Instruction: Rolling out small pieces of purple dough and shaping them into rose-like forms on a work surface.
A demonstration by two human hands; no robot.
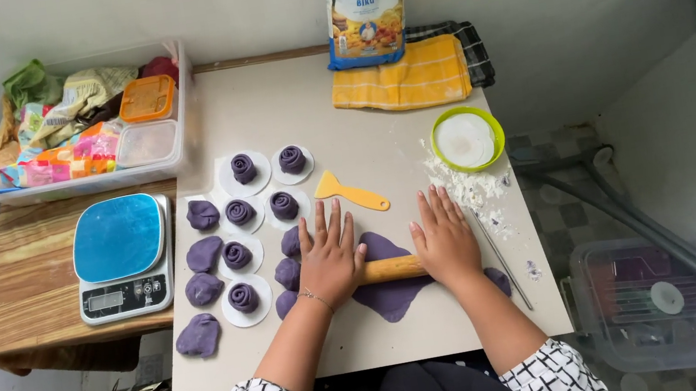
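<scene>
A matte beige board carries everything. At its far edge stands a blue-and-white flour bag on a folded yellow cloth. Near its front lies a flattened purple dough sheet, smooth and irregular, under a wooden rolling pin. Left hand and right hand press flat on the pin, fingers spread, gripping nothing.
</scene>
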